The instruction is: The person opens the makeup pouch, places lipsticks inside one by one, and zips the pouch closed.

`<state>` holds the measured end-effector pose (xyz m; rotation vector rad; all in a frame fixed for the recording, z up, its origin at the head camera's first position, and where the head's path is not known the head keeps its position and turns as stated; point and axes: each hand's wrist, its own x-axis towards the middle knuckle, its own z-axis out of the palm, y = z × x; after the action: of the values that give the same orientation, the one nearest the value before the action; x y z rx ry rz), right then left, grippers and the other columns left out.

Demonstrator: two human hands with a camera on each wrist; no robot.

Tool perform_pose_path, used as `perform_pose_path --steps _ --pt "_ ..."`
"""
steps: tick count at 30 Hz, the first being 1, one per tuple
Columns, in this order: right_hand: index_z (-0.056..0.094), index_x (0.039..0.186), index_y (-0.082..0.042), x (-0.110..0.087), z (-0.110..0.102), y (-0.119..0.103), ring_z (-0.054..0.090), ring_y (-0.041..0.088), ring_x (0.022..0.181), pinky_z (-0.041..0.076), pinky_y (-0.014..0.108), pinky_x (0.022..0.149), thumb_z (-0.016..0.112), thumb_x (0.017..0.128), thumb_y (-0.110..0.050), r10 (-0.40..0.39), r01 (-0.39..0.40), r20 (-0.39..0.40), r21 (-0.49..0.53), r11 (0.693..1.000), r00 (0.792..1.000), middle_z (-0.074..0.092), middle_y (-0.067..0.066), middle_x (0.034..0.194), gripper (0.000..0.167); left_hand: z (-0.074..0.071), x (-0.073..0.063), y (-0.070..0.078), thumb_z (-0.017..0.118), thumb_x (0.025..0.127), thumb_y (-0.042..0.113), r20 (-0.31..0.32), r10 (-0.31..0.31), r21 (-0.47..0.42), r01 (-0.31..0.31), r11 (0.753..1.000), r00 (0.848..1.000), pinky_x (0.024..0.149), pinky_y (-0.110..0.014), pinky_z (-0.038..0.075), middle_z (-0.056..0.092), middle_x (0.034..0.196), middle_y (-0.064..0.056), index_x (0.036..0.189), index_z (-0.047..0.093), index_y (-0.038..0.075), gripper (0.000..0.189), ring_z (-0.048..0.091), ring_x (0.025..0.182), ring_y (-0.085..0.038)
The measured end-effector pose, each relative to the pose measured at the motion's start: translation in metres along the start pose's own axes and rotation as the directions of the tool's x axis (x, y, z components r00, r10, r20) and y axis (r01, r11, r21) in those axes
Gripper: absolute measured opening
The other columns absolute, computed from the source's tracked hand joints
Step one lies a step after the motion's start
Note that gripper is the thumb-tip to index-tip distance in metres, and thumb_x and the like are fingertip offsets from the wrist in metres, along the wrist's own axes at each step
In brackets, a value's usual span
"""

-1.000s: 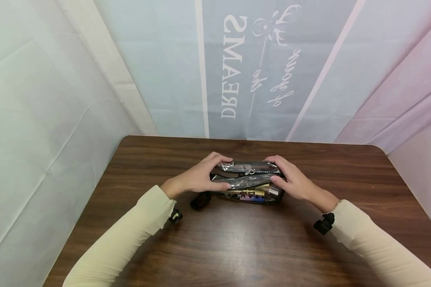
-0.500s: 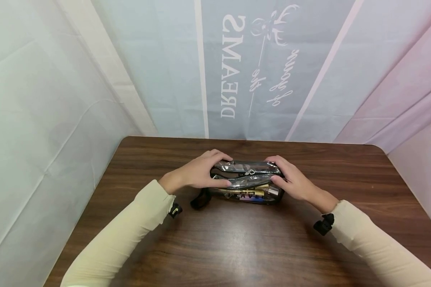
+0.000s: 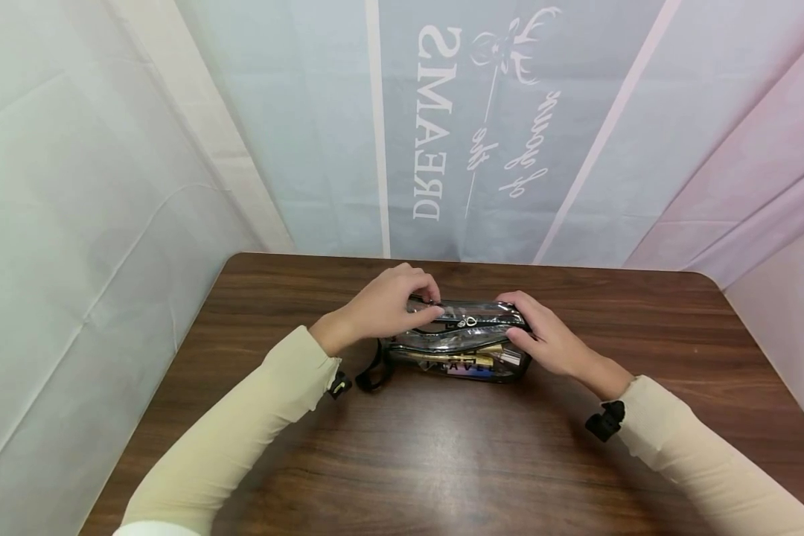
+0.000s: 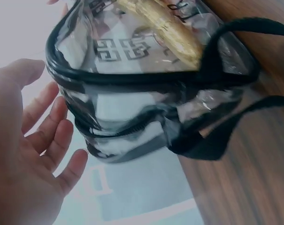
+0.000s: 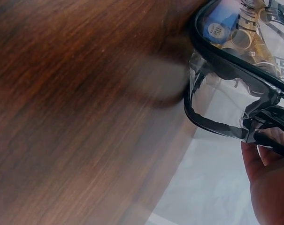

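A clear toiletry bag (image 3: 455, 344) with black piping stands on the table, lettering on its near face. Silver zipper pulls (image 3: 467, 322) sit near the middle of its top. My right hand (image 3: 551, 336) grips the bag's right end, thumb on top and fingers on the far side. Over the top left is my left hand (image 3: 390, 304), its fingers bent near the far edge. The left wrist view shows this hand (image 4: 38, 140) with thumb and fingers apart beside the bag. Inside are a gold-coloured item (image 4: 167, 30) and a blue item (image 5: 219, 26).
A black strap loop (image 3: 370, 378) hangs from the bag's left end onto the brown wooden table (image 3: 442, 454). Behind the table hangs a pale printed cloth (image 3: 321, 134), with more cloth at both sides.
My left hand has moved off the bag's left end, up and slightly right toward the far top edge, uncovering that end and the strap. The right hand keeps its grip in place.
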<state>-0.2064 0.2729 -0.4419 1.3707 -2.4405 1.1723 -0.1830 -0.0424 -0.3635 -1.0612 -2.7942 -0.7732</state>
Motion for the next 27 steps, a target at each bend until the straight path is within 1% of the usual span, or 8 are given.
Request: perform_pose_path --steps 4,7,10,12,16,20,24,27 --pt "0.05 0.14 -0.006 -0.001 0.0 0.002 0.054 0.014 0.099 0.046 0.033 0.081 0.049 0.109 -0.038 0.0 0.0 0.002 0.017 1.0 1.0 0.056 0.008 0.126 0.045 0.003 0.009 0.009 0.069 0.099 0.033 0.035 0.008 0.017 -0.008 1.0 0.999 0.075 -0.028 0.042 0.06 0.081 0.009 0.089 0.066 0.02 0.016 0.051 0.081 -0.012" --pt "0.05 0.14 -0.006 -0.001 0.001 0.002 0.054 0.014 0.1 0.048 0.033 0.081 0.049 0.109 -0.037 0.003 -0.003 0.003 0.022 1.0 1.0 0.056 0.008 0.126 0.044 0.005 0.016 0.017 0.067 0.1 0.036 0.091 -0.004 0.037 0.0 0.999 0.996 0.068 -0.026 0.042 0.057 0.075 0.008 0.085 0.064 0.021 0.021 0.05 0.072 -0.01" --pt "0.05 0.14 -0.004 -0.001 0.001 0.001 0.054 0.014 0.099 0.048 0.032 0.081 0.049 0.109 -0.035 0.005 -0.005 0.003 0.022 1.0 1.0 0.056 0.007 0.125 0.044 0.008 0.022 0.024 0.065 0.1 0.041 0.154 -0.032 0.084 0.019 0.996 0.988 0.062 -0.025 0.041 0.055 0.072 0.008 0.083 0.061 0.023 0.025 0.05 0.065 -0.008" --pt "0.05 0.14 -0.003 -0.001 0.001 0.001 0.054 0.013 0.098 0.048 0.032 0.079 0.049 0.109 -0.034 0.007 -0.007 0.005 0.018 1.0 1.0 0.055 0.007 0.124 0.043 0.009 0.026 0.027 0.064 0.1 0.045 0.196 -0.053 0.114 0.031 0.993 0.979 0.059 -0.026 0.038 0.054 0.07 0.008 0.082 0.059 0.024 0.028 0.05 0.062 -0.007" --pt "0.049 0.14 -0.002 -0.002 0.001 0.0 0.054 0.012 0.096 0.048 0.031 0.078 0.049 0.109 -0.032 0.009 -0.009 0.01 0.017 1.0 1.0 0.055 0.008 0.125 0.043 0.012 0.032 0.033 0.063 0.098 0.052 0.254 -0.09 0.158 0.05 0.986 0.963 0.055 -0.026 0.034 0.052 0.068 0.009 0.078 0.056 0.024 0.035 0.049 0.059 -0.007" --pt "0.049 0.14 -0.004 -0.002 0.002 0.0 0.055 0.012 0.095 0.049 0.03 0.077 0.05 0.109 -0.03 -0.001 0.0 0.009 0.022 1.0 1.0 0.055 0.008 0.125 0.04 0.014 0.037 0.037 0.061 0.098 0.056 0.28 -0.115 0.202 0.058 0.978 0.953 0.052 -0.025 0.031 0.05 0.064 0.009 0.074 0.054 0.022 0.042 0.048 0.056 -0.008" --pt "0.05 0.139 -0.008 -0.002 0.002 0.0 0.055 0.013 0.094 0.049 0.029 0.076 0.05 0.109 -0.029 -0.011 0.01 0.006 0.034 0.999 1.0 0.055 0.007 0.123 0.036 0.016 0.043 0.041 0.058 0.098 0.061 0.307 -0.143 0.269 0.058 0.961 0.941 0.053 -0.026 0.032 0.049 0.064 0.008 0.073 0.053 0.022 0.047 0.048 0.057 -0.008" --pt "0.051 0.138 -0.009 -0.002 0.003 0.001 0.054 0.013 0.094 0.049 0.029 0.076 0.05 0.109 -0.029 -0.016 0.015 0.004 0.037 0.999 1.0 0.055 0.007 0.123 0.035 0.018 0.047 0.044 0.057 0.098 0.062 0.339 -0.168 0.32 0.055 0.946 0.926 0.056 -0.027 0.036 0.052 0.067 0.008 0.075 0.054 0.022 0.046 0.051 0.059 -0.008"
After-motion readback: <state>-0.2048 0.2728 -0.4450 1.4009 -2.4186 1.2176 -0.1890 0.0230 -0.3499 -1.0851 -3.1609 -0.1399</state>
